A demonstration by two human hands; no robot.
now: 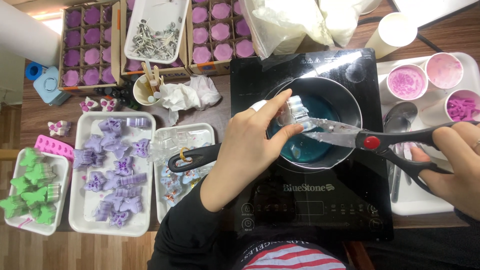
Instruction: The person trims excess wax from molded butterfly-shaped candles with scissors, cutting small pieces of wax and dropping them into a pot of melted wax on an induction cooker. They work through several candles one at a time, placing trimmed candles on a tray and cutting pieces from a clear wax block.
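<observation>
Between left fingers (280, 102): wax piece (294, 109).

Brown cardboard boxes (90, 45) and clear plastic bags (295, 22) line the table's far edge.

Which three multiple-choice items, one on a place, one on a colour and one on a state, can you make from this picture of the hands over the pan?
1. Where does the pan stand?
A. on the black cooktop
B. on the white tray of green shapes
C. on the wooden floor

2. What colour is the liquid in the pan?
A. red
B. blue-green
C. yellow

3. What does the right hand hold?
A. a spoon
B. nothing
C. scissors

Answers:
1 A, the pan sits on the cooktop.
2 B, the liquid under the left hand looks blue-green.
3 C, the fingers pass through the handles of the scissors, whose blades meet the small pale block that the left hand holds over the pan.
</observation>
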